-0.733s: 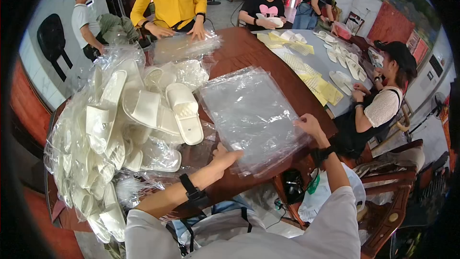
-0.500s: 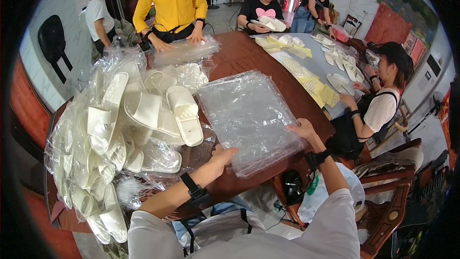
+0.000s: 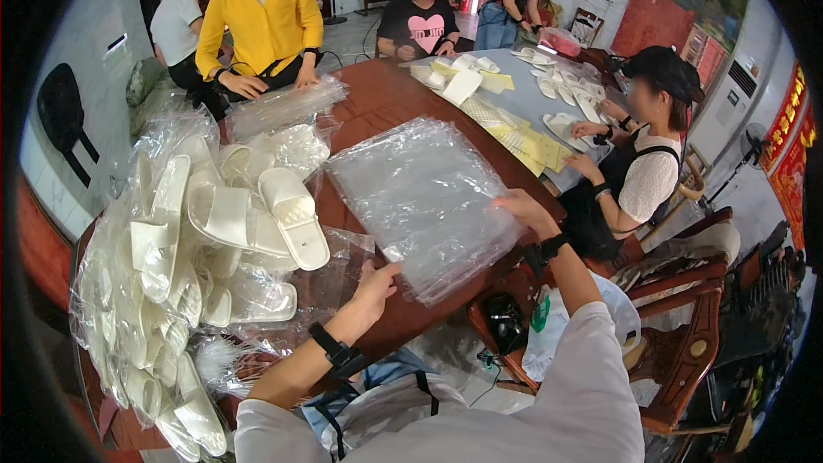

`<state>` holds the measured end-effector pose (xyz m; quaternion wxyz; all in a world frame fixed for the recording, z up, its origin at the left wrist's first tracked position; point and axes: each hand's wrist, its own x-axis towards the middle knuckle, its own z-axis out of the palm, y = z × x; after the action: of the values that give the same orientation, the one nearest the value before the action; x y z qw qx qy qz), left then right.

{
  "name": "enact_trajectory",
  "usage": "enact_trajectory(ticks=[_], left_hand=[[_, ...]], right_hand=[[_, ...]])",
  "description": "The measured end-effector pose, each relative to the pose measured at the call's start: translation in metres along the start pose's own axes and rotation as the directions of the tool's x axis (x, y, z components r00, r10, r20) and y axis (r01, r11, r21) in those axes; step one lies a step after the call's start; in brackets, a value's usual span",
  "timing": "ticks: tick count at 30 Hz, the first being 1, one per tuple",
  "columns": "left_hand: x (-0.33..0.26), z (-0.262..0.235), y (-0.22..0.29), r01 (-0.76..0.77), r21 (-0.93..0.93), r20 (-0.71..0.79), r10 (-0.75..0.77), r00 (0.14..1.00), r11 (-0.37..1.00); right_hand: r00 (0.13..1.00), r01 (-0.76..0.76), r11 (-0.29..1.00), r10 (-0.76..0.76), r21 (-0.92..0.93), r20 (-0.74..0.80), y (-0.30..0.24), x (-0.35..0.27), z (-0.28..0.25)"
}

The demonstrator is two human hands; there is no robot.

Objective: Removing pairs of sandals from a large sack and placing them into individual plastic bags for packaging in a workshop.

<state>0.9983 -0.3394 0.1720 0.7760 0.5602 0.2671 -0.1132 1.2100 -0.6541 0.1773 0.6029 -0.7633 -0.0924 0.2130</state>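
A squared stack of clear plastic bags (image 3: pixel 420 197) lies flat on the brown table in front of me. At its right edge my right hand (image 3: pixel 530 213) grips the bags, thumb side uppermost. My left hand (image 3: pixel 375 287) is beside the near left edge of the stack, its fingers apart and holding nothing. To the left rises a heap of cream slippers (image 3: pixel 163 244), many wrapped in clear plastic. One loose slipper (image 3: pixel 296 214) rests on top, sole end toward me. Whether my left fingertips touch the stack is hard to tell.
Across the brown table (image 3: pixel 381 90), a person in yellow (image 3: pixel 261 21) handles more clear bags (image 3: pixel 287 107). On the right, a grey table (image 3: pixel 523 77) bears slippers and yellow sheets (image 3: pixel 527 141), with co-workers around it. A wooden chair (image 3: pixel 686 351) stands close on my right.
My left hand has drawn back slightly from the stack's edge. The right hand still holds the other side. The view has shifted, and the co-worker in black lowered the slippers.
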Motion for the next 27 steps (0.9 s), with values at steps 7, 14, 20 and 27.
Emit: enact_trajectory(ticks=[7, 14, 20, 27], left_hand=[[-0.074, -0.023, 0.012, -0.072, -0.119, 0.155, 0.09, 0.984, 0.99], [-0.141, -0.078, 0.026, -0.25, 0.053, 0.098, 0.244, 0.965, 0.967], [-0.136, -0.126, 0.016, -0.487, 0.382, 0.077, 0.498, 0.864, 0.785], [-0.157, -0.138, 0.104, -0.387, 0.387, 0.055, 0.398, 0.916, 0.837]], right_hand=[[0.952, 0.161, 0.84, -0.271, -0.518, -0.143, 0.082, 0.019, -0.134], [0.884, -0.008, 0.993, -0.048, -0.117, -0.465, 0.084, 0.011, -0.14], [0.832, -0.031, 0.998, 0.061, 0.063, -0.552, 0.082, 0.007, -0.154], [0.787, -0.105, 0.993, 0.112, 0.048, -0.607, 0.097, 0.02, -0.174]])
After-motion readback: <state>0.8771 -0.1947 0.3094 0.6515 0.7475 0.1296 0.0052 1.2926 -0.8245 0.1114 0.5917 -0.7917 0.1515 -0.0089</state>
